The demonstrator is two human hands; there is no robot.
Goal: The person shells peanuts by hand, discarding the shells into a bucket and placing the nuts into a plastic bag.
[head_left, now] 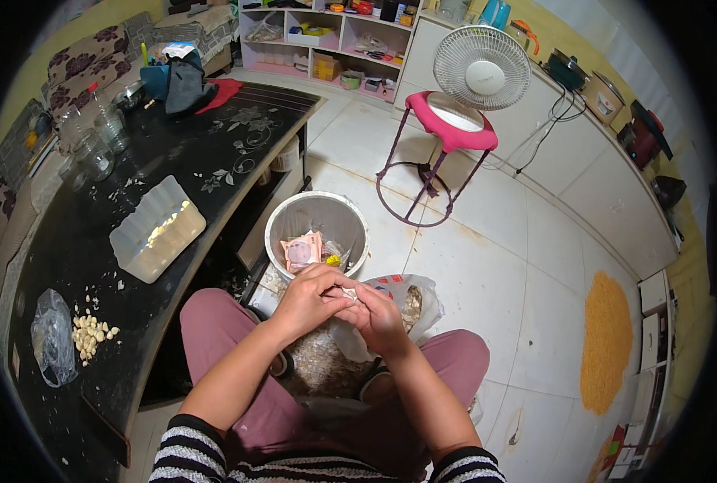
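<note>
My left hand and my right hand meet over my lap, fingertips pinched together on a small whitish garlic clove. Fingers partly cover the clove. Just beyond them stands a pale waste bin with crumpled wrappers inside. Under and beside my right hand lies a clear plastic bag holding papery, brownish bits. Between my feet spreads a heap of flaky skins, partly hidden by my arms. On the black table to the left are a pile of peeled cloves and a translucent tub with more pale pieces.
A crumpled plastic bag lies on the black table, with glass jars farther back. Ahead, a fan rests on a pink-topped stool. Yellow grain is spread on the tiled floor at right, near white cabinets.
</note>
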